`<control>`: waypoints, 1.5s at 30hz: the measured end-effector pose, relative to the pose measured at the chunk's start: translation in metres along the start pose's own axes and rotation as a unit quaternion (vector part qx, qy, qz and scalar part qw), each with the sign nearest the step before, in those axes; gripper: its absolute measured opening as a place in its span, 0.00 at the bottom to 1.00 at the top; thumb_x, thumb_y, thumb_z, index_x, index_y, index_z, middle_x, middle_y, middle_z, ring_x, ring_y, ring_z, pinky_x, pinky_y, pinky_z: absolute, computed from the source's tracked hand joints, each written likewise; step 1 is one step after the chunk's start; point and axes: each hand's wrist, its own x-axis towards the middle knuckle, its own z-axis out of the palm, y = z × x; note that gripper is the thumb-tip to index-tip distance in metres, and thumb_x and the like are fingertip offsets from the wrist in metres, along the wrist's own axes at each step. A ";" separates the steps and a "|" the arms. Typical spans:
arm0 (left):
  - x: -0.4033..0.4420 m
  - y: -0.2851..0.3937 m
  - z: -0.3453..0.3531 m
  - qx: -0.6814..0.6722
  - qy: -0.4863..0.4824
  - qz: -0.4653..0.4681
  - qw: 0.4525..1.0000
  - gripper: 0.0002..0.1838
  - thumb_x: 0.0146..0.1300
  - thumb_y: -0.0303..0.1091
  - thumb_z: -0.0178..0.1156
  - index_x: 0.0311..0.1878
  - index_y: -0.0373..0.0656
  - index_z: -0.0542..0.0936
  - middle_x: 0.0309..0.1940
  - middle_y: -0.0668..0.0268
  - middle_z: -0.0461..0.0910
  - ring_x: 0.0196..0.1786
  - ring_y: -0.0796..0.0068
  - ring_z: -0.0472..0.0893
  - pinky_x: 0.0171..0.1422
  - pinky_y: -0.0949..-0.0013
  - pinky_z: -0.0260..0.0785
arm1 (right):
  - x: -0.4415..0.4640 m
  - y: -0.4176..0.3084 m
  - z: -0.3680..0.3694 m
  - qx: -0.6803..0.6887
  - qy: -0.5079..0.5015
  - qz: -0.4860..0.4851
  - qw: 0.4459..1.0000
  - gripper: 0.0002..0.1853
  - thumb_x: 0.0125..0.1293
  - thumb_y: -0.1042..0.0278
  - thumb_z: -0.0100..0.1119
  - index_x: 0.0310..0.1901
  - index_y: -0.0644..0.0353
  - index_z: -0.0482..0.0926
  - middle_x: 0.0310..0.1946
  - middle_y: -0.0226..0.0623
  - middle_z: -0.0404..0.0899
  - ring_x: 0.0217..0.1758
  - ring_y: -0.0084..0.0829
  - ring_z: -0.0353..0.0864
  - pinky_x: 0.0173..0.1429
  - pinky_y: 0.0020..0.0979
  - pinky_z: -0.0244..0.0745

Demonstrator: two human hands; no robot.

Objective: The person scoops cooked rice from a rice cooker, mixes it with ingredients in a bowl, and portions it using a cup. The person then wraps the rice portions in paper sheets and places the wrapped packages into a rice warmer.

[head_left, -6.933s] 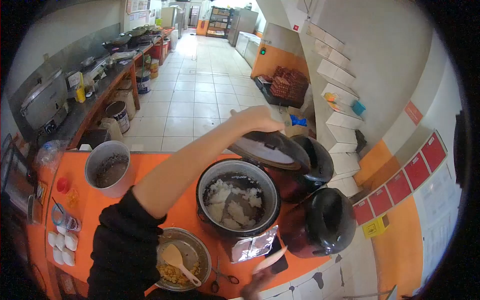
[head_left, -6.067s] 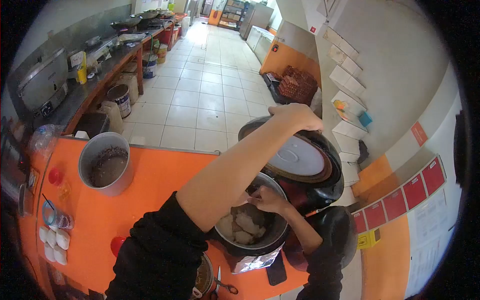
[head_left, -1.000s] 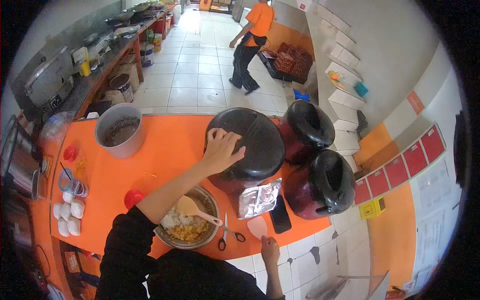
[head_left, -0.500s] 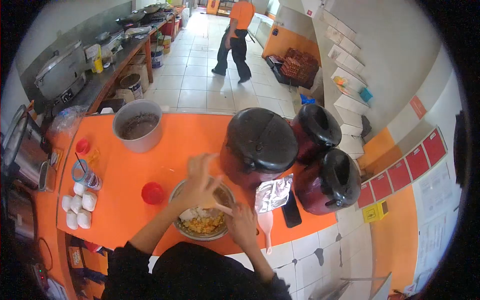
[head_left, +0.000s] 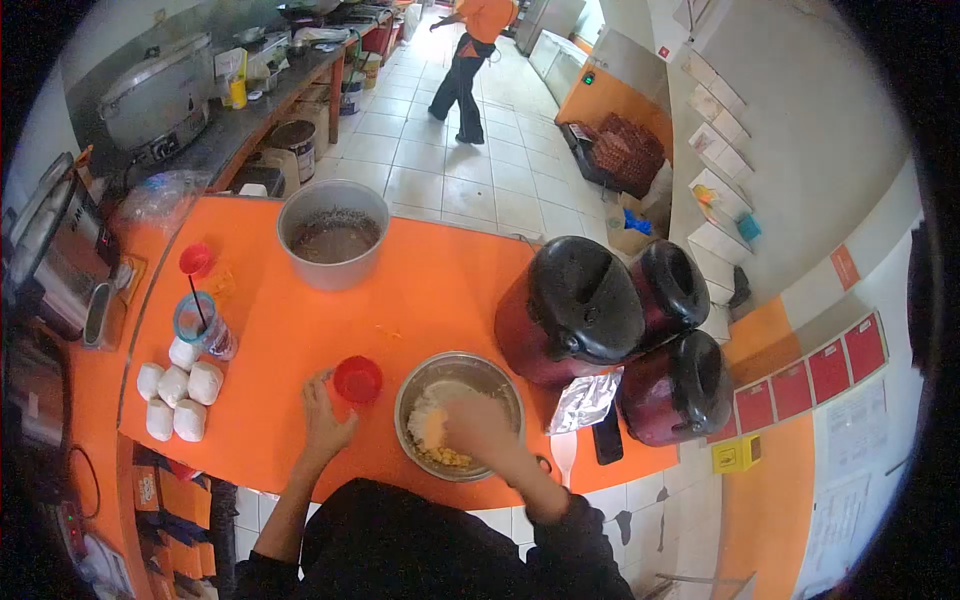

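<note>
A metal bowl (head_left: 513, 385) on the orange table holds white rice (head_left: 436, 400) and yellow-orange chopped bits (head_left: 446, 456). My right hand (head_left: 482, 428), blurred by motion, is over the bowl. It appears closed on a pale paddle-like utensil (head_left: 432, 428) whose end reaches into the food; the grip itself is smeared. To the bowl's left, my left hand (head_left: 328, 420) is open, thumb and fingers apart, right beside a small red cup (head_left: 358, 380). Whether the fingers touch the cup I cannot tell.
A large pot (head_left: 335, 270) stands at the back. Dark lidded containers (head_left: 570, 310), foil (head_left: 585, 400), a white spatula (head_left: 564, 455) and a phone (head_left: 608, 440) are at right. Left are white wrapped bundles (head_left: 173, 386) and a plastic cup (head_left: 215, 335). A person (head_left: 465, 80) walks behind.
My left hand has moved from above the bowl to beside the red cup. My right hand has moved in over the food. The view has shifted, and the person behind has walked on.
</note>
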 end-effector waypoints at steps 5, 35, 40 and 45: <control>0.007 -0.012 -0.022 -0.096 -0.022 -0.044 0.994 0.34 0.43 0.21 0.58 0.59 0.37 0.64 0.51 0.52 0.66 0.58 0.55 0.65 0.64 0.56 0.57 | 0.021 -0.009 -0.027 -0.007 -0.079 0.053 0.995 0.09 0.50 0.65 0.60 0.30 0.61 0.81 0.28 0.46 0.82 0.33 0.45 0.83 0.37 0.45 0.76; -0.040 0.016 0.071 -0.241 -0.260 -0.117 0.928 0.28 0.58 0.25 0.56 0.64 0.37 0.64 0.41 0.55 0.65 0.41 0.63 0.73 0.46 0.63 0.70 | 0.011 0.004 0.048 -0.053 -0.022 0.073 0.996 0.13 0.52 0.56 0.61 0.28 0.58 0.82 0.27 0.45 0.82 0.30 0.45 0.82 0.36 0.44 0.76; -0.041 0.011 0.080 -0.278 -0.201 -0.099 0.934 0.31 0.56 0.23 0.57 0.66 0.39 0.65 0.40 0.58 0.66 0.39 0.67 0.74 0.42 0.67 0.71 | -0.027 0.045 -0.017 -0.017 -0.146 0.270 0.952 0.17 0.53 0.54 0.60 0.30 0.62 0.82 0.28 0.47 0.82 0.32 0.46 0.83 0.38 0.43 0.77; -0.037 0.016 0.074 -0.298 -0.222 -0.144 0.917 0.31 0.55 0.22 0.57 0.65 0.39 0.67 0.39 0.59 0.67 0.37 0.68 0.74 0.40 0.68 0.71 | -0.029 0.073 0.045 0.017 -0.105 0.345 0.933 0.17 0.52 0.54 0.59 0.33 0.62 0.83 0.31 0.50 0.82 0.37 0.47 0.83 0.41 0.45 0.77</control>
